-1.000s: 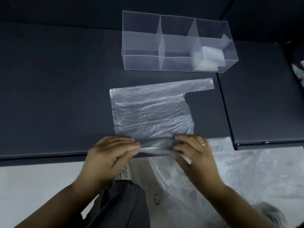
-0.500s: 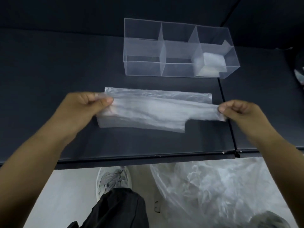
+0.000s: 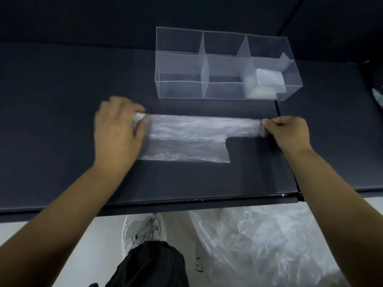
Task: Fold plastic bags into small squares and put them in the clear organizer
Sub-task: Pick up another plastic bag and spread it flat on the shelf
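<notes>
One head-worn camera (wide-angle) looks forward and steeply down — close above the dark table (image 3: pixel 62 100).

Dark table (image 3: pixel 62 121), grey sneaker (image 3: pixel 143 228) and black trouser leg (image 3: pixel 153 264) below.

Folded clear bag (image 3: pixel 186 139) lies flat before three-compartment organizer (image 3: pixel 226 65).
</notes>
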Tool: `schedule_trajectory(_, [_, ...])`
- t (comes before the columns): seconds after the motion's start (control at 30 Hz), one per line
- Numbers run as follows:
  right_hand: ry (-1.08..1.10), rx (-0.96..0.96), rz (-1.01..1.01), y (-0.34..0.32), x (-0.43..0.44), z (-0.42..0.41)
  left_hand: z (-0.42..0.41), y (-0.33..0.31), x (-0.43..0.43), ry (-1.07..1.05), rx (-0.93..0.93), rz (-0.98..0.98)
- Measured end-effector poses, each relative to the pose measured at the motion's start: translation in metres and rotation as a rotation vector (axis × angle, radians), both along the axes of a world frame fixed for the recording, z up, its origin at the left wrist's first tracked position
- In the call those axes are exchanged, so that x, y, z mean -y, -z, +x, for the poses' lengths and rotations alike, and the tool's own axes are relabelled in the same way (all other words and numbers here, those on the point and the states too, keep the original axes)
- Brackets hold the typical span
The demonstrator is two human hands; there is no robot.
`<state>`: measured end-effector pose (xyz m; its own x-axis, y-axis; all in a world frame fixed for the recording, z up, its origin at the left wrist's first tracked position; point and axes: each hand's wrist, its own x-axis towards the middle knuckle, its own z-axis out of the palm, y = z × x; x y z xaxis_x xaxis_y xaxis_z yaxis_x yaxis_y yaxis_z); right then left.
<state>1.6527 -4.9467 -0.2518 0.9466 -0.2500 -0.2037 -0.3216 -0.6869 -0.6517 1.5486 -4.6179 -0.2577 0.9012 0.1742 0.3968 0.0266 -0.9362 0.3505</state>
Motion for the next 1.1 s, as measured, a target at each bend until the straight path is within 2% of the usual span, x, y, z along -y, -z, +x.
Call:
schedule_trajectory(0.07, [0.022,0.009,-0.006,-0.001,-0.003,0.0,-0.007,0.007,0.014,0.259,-0.036,0.072])
schedule_trajectory(0.13, [0.038,0.017,-0.029,-0.001,-0.006,-0.001,-0.012,0.016,0.023,0.369,-0.241,0.083])
schedule_trajectory(0.2, [0.08,0.026,-0.06,-0.003,-0.01,-0.001,-0.014,0.024,0.024,0.344,-0.428,0.121])
schedule_trajectory(0.27, [0.137,0.083,-0.163,-0.006,-0.02,-0.005,-0.017,0.032,0.024,0.296,-0.473,0.176])
schedule_trajectory(0.33, [0.082,0.259,-0.313,-0.012,-0.044,-0.019,-0.019,0.034,0.03,0.257,-0.483,0.207])
schedule_trajectory(0.37, [-0.017,0.366,-0.313,-0.013,-0.064,-0.031,-0.02,0.033,0.034,0.244,-0.495,0.207])
schedule_trajectory(0.43, [-0.365,0.46,-0.149,-0.009,-0.113,-0.061,-0.024,0.031,0.042,0.231,-0.513,0.188])
schedule_trajectory(0.5, [-0.694,0.365,-0.052,0.002,-0.155,-0.088,-0.027,0.031,0.047,0.227,-0.532,0.2])
schedule_trajectory(0.57, [-0.831,0.251,-0.14,0.017,-0.172,-0.097,-0.029,0.032,0.048,0.214,-0.528,0.19])
schedule_trajectory(0.63, [-0.851,0.177,-0.324,0.03,-0.159,-0.086,-0.03,0.031,0.046,0.215,-0.526,0.162])
schedule_trajectory(0.73, [-0.858,0.173,-0.546,0.038,-0.112,-0.066,-0.031,0.027,0.036,0.223,-0.52,0.182])
schedule_trajectory(0.9, [-0.716,0.052,-0.674,0.034,-0.046,-0.038,-0.033,0.025,0.013,0.172,-0.573,0.221])
schedule_trajectory(1.0, [-0.57,0.092,-0.598,0.021,-0.031,-0.038,-0.032,0.02,0.01,0.177,-0.552,0.178])
schedule_trajectory(1.1, [-0.581,0.226,-0.275,0.003,-0.027,-0.062,-0.035,0.012,0.022,0.346,-0.417,0.09])
